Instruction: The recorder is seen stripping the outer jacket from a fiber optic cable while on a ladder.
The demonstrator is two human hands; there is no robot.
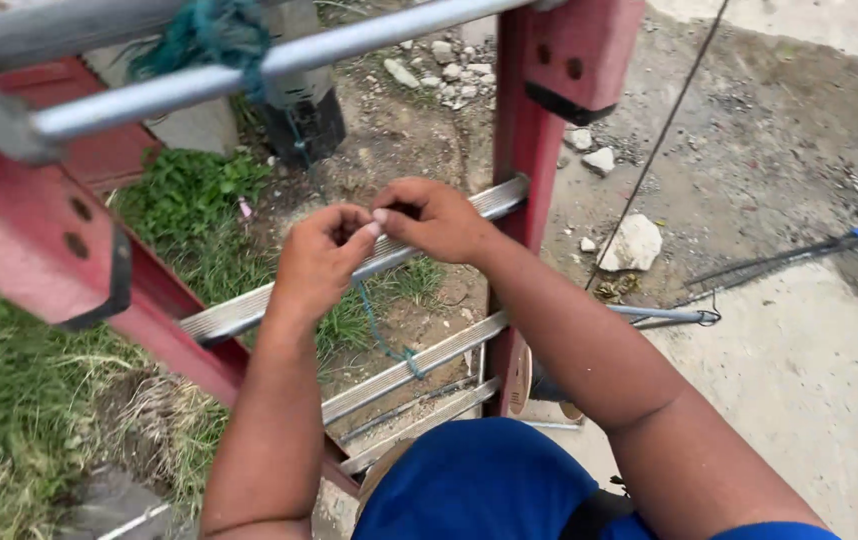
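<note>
Left hand (317, 258) and right hand (436, 218) pinch thin teal cord (377, 330) at ribbed aluminium ladder rung (249, 310), fingers closed on it. Cord trails to lower rung. Red fibreglass rail (524, 150) adjacent. Judgement: keep tension, seat knot snug.

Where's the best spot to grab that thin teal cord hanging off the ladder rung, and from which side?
Probably the free stretch of the teal cord just below the left hand and right hand, above the lower rung where it looks tied. It hangs nearly straight in the open gap between rungs, so a fingertip pinch from the climber's side meets no metal. Its top end is hidden inside the fingers.
</note>
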